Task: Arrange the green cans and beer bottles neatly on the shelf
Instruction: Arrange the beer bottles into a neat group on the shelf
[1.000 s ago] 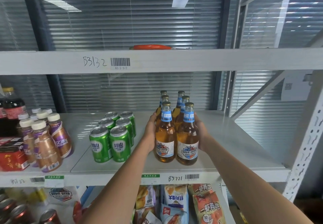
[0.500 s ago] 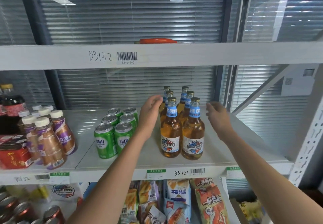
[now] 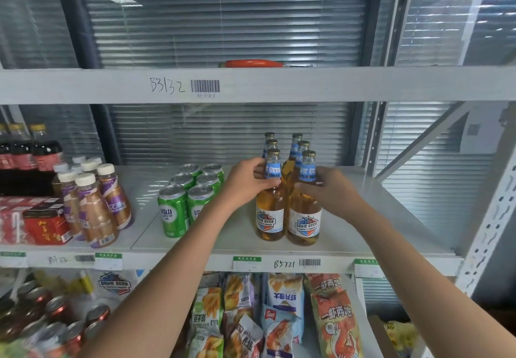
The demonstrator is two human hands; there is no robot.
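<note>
Several amber beer bottles with blue neck labels stand in two rows on the white middle shelf (image 3: 363,235). My left hand (image 3: 245,182) grips the neck of the front left beer bottle (image 3: 270,218). My right hand (image 3: 326,187) grips the neck of the front right beer bottle (image 3: 303,223). Both front bottles stand upright and touch each other. To their left, several green cans (image 3: 173,212) stand in two rows, apart from the bottles.
Brown coffee bottles (image 3: 95,209) with white caps, red cartons (image 3: 46,228) and dark soda bottles (image 3: 42,159) fill the shelf's left end. An orange tool (image 3: 251,63) lies on the upper shelf. Snack bags (image 3: 279,315) and red cans (image 3: 55,327) sit below. A white upright (image 3: 491,229) stands at right.
Both hands rose from the sides of the bottle group, opened above the shelf, then closed on the necks of the two front bottles.
</note>
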